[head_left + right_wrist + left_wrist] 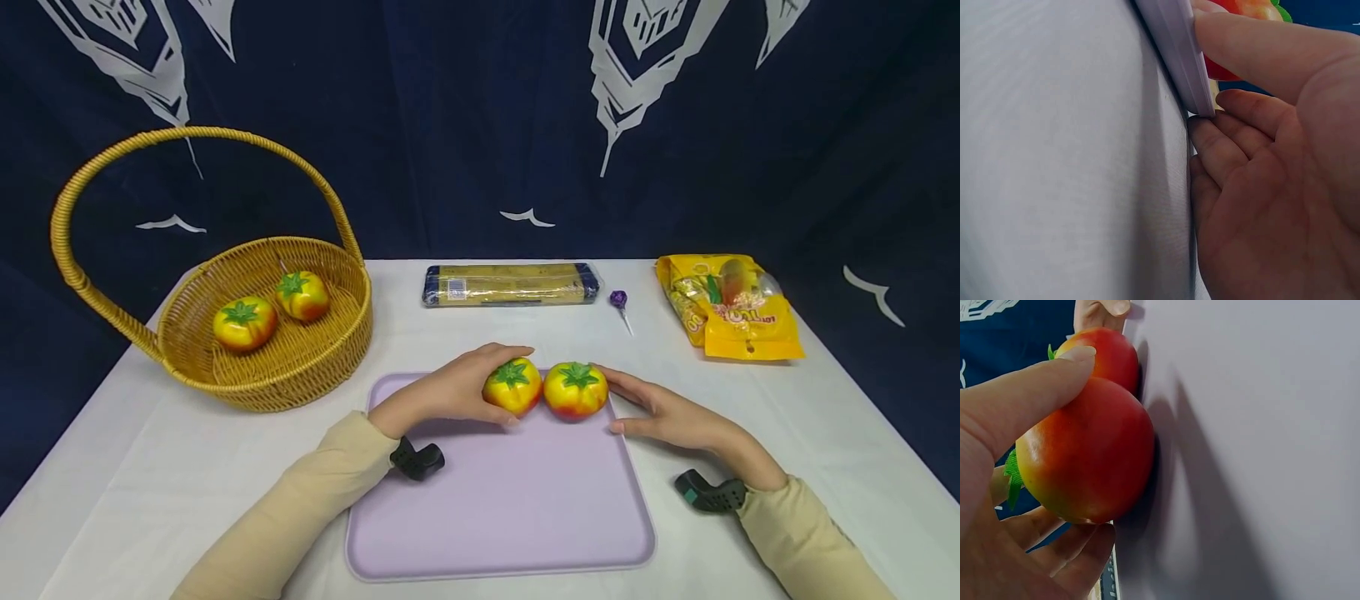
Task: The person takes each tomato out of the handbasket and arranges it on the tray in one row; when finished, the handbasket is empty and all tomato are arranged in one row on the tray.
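Note:
Two artificial tomatoes, yellow and red with green leafy tops, sit side by side at the far edge of the lilac tray (498, 508). My left hand (468, 385) holds the left tomato (513, 387) with thumb and fingers curled around it; in the left wrist view this tomato (1088, 453) shows its red side. At the tray's right edge, my right hand (671, 414) has its fingers loosely extended, fingertips right by the right tomato (576, 390). In the right wrist view the thumb overlaps the tray rim (1179, 56).
A wicker basket (352, 354) with a tall handle stands at the left, holding two more tomatoes (244, 323). Along the back lie a wrapped dark-and-gold package (510, 285), a purple lollipop (618, 300) and a yellow snack bag (738, 312). A dark blue curtain hangs behind the white table.

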### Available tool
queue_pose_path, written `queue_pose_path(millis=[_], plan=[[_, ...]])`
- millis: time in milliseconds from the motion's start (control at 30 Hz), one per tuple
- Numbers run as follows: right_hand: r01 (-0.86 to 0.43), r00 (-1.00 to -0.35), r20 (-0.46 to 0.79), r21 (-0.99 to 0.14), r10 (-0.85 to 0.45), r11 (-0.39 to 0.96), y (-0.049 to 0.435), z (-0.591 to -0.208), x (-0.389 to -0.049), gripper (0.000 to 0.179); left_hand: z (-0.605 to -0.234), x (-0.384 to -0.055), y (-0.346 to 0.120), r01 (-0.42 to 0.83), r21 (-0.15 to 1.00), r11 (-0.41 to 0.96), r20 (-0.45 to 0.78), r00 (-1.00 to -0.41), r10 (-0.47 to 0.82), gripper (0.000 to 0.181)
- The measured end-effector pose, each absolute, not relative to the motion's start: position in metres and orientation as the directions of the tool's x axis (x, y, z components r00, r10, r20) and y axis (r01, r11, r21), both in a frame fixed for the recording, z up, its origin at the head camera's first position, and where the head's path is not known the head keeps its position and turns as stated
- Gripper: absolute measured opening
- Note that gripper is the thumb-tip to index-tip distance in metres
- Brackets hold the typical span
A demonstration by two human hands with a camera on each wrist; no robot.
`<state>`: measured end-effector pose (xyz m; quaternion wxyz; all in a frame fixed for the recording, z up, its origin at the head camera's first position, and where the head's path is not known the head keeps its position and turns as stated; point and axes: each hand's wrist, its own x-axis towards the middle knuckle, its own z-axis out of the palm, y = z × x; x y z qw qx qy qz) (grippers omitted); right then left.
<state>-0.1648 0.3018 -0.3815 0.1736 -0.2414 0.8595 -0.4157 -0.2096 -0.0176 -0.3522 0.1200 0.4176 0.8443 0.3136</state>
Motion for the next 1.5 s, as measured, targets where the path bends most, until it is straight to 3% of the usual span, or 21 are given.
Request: queue_pose_path(millis=[433,600,767,1100,1267,1500], plan=[[-0.289,-0.819,-0.075,-0.803,-0.569,0.522,0.300,-0.382,-0.166,0.073,-0.338,-0.213,-0.043,0.602,0.669,0.436,0.095,-0.651,0.753,0.086],[-0.282,-0.827,-0.082,-0.796,-0.557,0.536,0.303,-0.383,-0.162,0.073,-0.319,-0.218,-0.071,0.563,0.714,0.415,0.135,-0.693,0.708,0.082],[-0.287,-0.821,-0.065,-0.812,-0.567,0.509,0.305,-0.384,-0.162,0.073,-0.290,-0.225,-0.116,0.514,0.715,0.475,0.145,-0.773,0.618,0.077],[-0.268,-0.819,-0.081,-0.822,-0.569,0.503,0.302,-0.384,-0.163,0.073,-0.239,-0.238,-0.224,0.297,0.757,0.582,0.091,-0.930,0.356,0.073],[-0.278,-0.814,-0.077,-0.818,-0.575,0.503,0.302,-0.383,-0.164,0.072,-0.245,-0.240,-0.264,0.179,0.771,0.612,0.034,-0.970,0.241,0.073],[-0.273,-0.816,-0.084,-0.817,-0.572,0.508,0.302,-0.383,-0.165,0.072,-0.268,-0.244,-0.285,0.027,0.822,0.569,-0.063,-0.988,0.139,0.079]])
